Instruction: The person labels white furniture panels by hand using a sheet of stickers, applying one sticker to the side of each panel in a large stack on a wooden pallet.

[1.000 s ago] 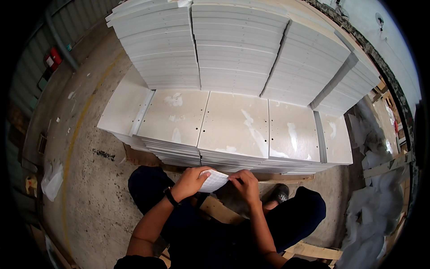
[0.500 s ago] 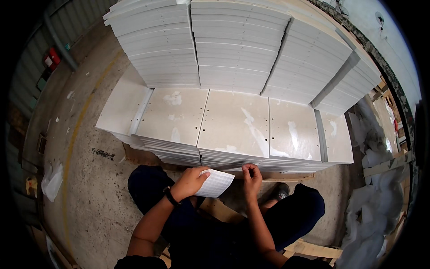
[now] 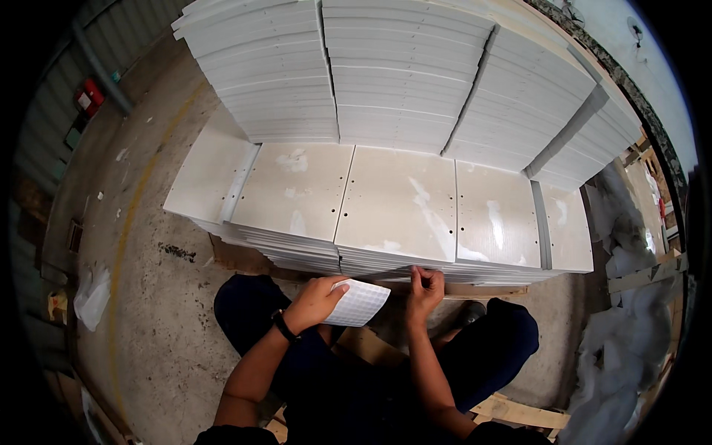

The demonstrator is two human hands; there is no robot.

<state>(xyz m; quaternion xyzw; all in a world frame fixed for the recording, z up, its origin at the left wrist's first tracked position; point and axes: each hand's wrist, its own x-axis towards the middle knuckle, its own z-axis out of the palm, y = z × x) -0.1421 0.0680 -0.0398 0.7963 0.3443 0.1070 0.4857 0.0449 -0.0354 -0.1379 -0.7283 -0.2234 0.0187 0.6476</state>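
Note:
My left hand [image 3: 317,302] is closed on a white sheet [image 3: 359,302] printed with a fine grid, like a sheet of small stickers, its thumb on top. To the right, my right hand [image 3: 425,294] is pinched at the front edge of the low panel stack. Whatever lies between its fingertips is too small to make out. In front of both hands, pale boards [image 3: 400,200] with small drilled holes and whitish smears lie side by side on top of the low stacks.
Tall stacks of white panels [image 3: 400,74] rise behind the low ones. Crumpled clear wrapping [image 3: 615,356] lies at the right, near wooden slats [image 3: 645,273]. On the concrete floor at left are a white plastic bag [image 3: 92,298] and a yellow line [image 3: 126,230]. A red extinguisher-like object [image 3: 89,98] stands farther back.
My right hand has turned a little and shifted slightly right and up, against the panel edges. The left hand keeps the sheet nearly still. The view has shifted slightly.

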